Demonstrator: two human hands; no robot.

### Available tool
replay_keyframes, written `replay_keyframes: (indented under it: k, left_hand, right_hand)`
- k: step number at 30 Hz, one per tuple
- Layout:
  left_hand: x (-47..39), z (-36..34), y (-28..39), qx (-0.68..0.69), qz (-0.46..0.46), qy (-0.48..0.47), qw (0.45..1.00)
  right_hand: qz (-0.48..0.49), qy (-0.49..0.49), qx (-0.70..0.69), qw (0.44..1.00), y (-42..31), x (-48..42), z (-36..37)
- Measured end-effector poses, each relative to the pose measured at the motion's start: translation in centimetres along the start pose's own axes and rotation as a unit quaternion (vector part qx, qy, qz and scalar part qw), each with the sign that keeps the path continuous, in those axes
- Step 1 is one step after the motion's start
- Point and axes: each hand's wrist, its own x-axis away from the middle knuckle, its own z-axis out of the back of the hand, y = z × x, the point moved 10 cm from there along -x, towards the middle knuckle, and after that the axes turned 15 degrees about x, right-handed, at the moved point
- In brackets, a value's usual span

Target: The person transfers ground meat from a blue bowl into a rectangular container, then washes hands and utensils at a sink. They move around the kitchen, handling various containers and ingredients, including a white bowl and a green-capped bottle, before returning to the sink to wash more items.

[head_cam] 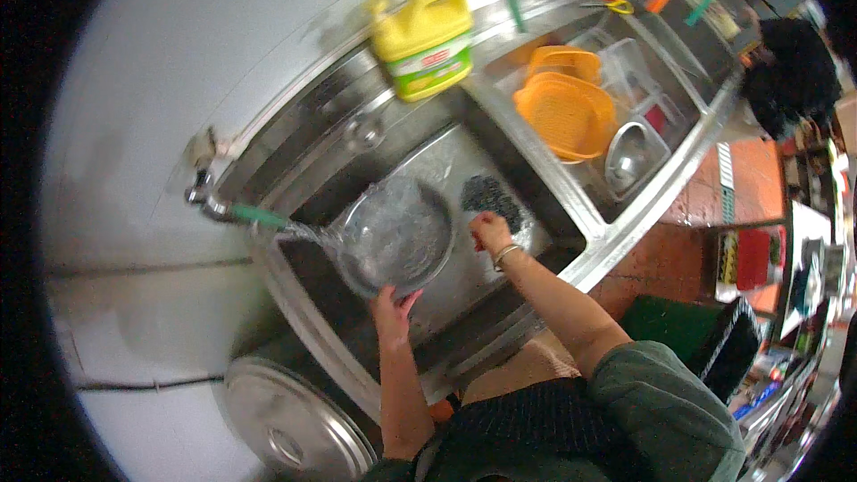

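Observation:
A round metal bowl [438,241] stands in the near sink basin [428,321], with water splashing and foaming in it. My left hand [394,314] holds its near rim, thumb and fingers spread along the edge. Water runs into the bowl from a tap with a green hose end [258,215] at the left. My right hand [492,233] is over the basin to the right of the bowl, fingers curled; whether something is in them cannot be made out. Just beyond it, a dark, coarse-textured mass [487,195] lies on the wet metal surface.
A yellow jug [428,40] stands on the sink's back ledge. The adjoining basin holds orange baskets [566,117], clear plastic containers [629,63] and a metal bowl [629,157]. Scissors [616,3] lie farther along. A large metal lid [288,425] is at lower left. Another person [790,80] is at upper right.

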Motion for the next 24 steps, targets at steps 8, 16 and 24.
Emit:
replay_keyframes:
  k: [8, 16, 24]
  left_hand:
    - [-3.2, 7.4, 0.5, 0.002, 0.012, 0.124, 0.992]
    - [0.4, 0.3, 11.8, -0.241, -0.446, 0.174, 0.844]
    - [-15.0, 1.2, 11.4, 0.042, -0.134, 0.062, 0.988]
  right_hand:
    - [0.309, 0.03, 0.35, 0.884, -0.1, -0.3, -3.1]
    - [0.131, -0.077, 0.135, 0.979, -3.1, 1.6, -11.1]
    - [0.185, -0.24, 0.14, 0.943, -8.9, 3.2, -20.9]
